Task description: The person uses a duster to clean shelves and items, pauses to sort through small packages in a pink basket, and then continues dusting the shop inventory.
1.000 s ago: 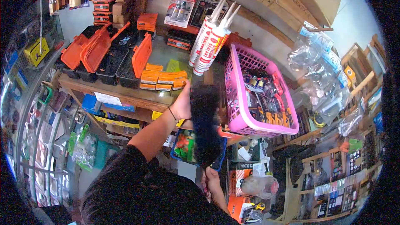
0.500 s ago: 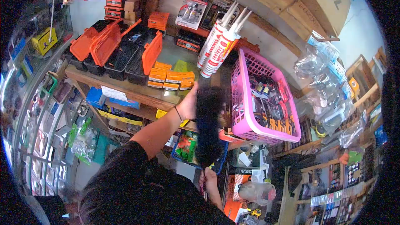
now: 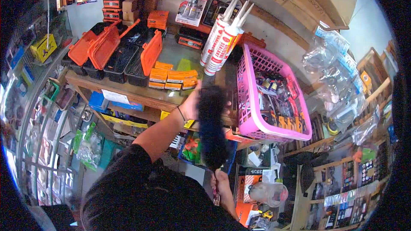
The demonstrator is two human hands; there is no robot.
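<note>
My right hand is closed round the handle of a black fluffy duster, low in the middle. The duster's head points up across the front of my left hand, which has a dark band at its wrist. Fingertips show past the duster's right side, so the left fingers curl round something the duster hides. Just above stand white sealant tubes with pointed nozzles. Small orange boxes lie on the shelf left of the left hand. To its right is a pink basket of packaged items.
Black cases with raised orange lids stand on the wooden shelf at left. Plastic-wrapped items hang at right. A blue-edged tray and a clear jar are below. A glass display case lines the far left.
The view has shifted slightly, so the shelf goods sit a little higher and further left. Both hands keep nearly the same pose, with the duster still in front of my left hand.
</note>
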